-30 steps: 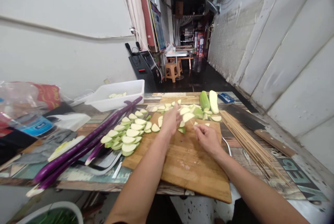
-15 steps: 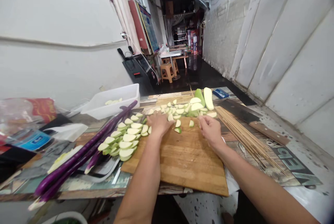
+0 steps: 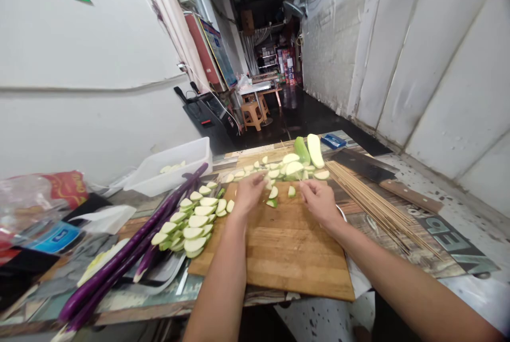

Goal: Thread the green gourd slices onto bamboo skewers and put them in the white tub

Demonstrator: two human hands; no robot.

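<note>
My left hand [image 3: 251, 191] is above the far left part of the wooden cutting board [image 3: 295, 257], fingertips closed on a pale zucchini slice [image 3: 268, 184]. To its right, my right hand [image 3: 317, 198] pinches a thin bamboo skewer [image 3: 300, 178], of which only a short tip shows. Loose half-round zucchini pieces [image 3: 273, 192] lie on the board between the hands. More cut pieces [image 3: 292, 168] are heaped behind the board, beside a halved zucchini [image 3: 315, 151]. Rows of skewered zucchini slices [image 3: 198, 221] rest left of the board.
Long purple eggplants [image 3: 131, 241] lie at the left, before a white plastic container [image 3: 175, 164] holding a few slices. Bundled bamboo skewers [image 3: 370, 209] and a cleaver [image 3: 366, 167] with a wooden handle lie right of the board. A blue packet [image 3: 333, 141] sits at the far edge.
My left hand has lifted from the pieces at the board's far edge and turned inward, toward my right hand, with a slice. My right hand stays nearly in place. The view has tilted slightly.
</note>
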